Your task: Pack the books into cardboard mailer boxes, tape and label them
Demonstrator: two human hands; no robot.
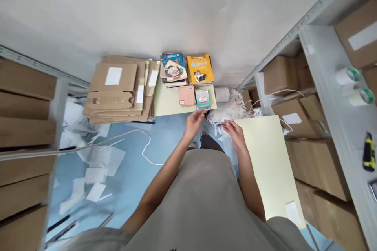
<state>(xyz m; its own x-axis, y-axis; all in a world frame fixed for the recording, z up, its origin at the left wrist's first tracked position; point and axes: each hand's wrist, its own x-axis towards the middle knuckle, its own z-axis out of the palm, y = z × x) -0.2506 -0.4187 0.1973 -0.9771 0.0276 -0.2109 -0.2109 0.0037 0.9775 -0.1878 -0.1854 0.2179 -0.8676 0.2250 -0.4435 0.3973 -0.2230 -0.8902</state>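
Note:
My left hand (194,123) is in front of the pale yellow table's (169,106) near edge, its fingers pinched together close to the lower edge of a small teal booklet (202,99). Whether it touches the booklet or grips something, I cannot make out. To the right, my right hand (234,131) hangs over the floor with thumb and fingers pinched; a small dark tip shows at them, too small to name. Beside the booklet lies a pink booklet (186,95). Behind these stand a stack topped by a blue book (172,60) and another topped by a yellow book (200,69).
Flattened cardboard boxes (113,74) are piled at the left. Paper shreds (232,108) and a white roll (222,94) are right of the books. A pale yellow board (268,157) lies at my right. Shelves with cartons flank both sides; a cable (144,151) crosses the floor.

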